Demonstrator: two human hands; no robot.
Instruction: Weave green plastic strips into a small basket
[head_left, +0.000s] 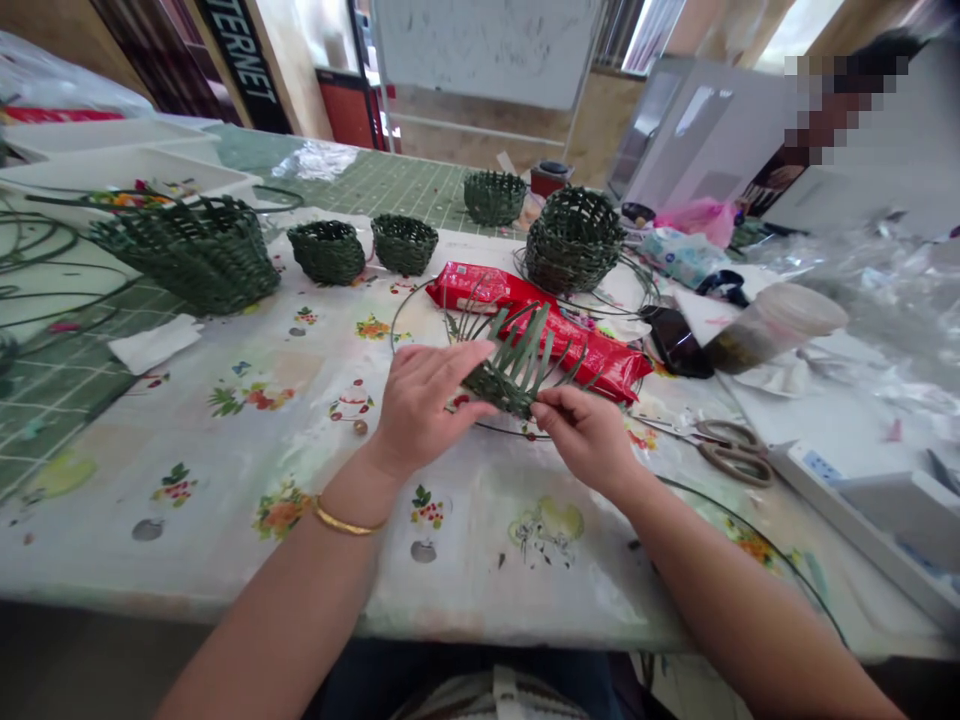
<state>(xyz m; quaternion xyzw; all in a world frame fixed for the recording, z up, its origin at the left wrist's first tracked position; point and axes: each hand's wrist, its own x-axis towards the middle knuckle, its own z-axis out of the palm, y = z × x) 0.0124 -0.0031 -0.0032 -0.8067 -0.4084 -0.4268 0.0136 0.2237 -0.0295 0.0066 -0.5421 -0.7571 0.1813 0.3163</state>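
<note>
A small, partly woven green basket [511,392] hangs between my two hands over the table, its loose flat strips fanning upward and away. My left hand [439,395] is closed on the basket's left side, thumb below and fingers above. On the right edge, my right hand [581,430] pinches the weave between thumb and bent fingers. A long thin green strand [757,525] runs under my right forearm toward the table's front edge. Just beyond the basket lies a long red plastic packet [600,355], partly hidden by the upright strips.
Finished-looking woven baskets stand at the back: a large one [191,255], small ones [328,252] and a round one [574,240]. Scissors [731,455], a black phone [677,340] and a plastic tub [787,320] lie to the right. A person is at the far right.
</note>
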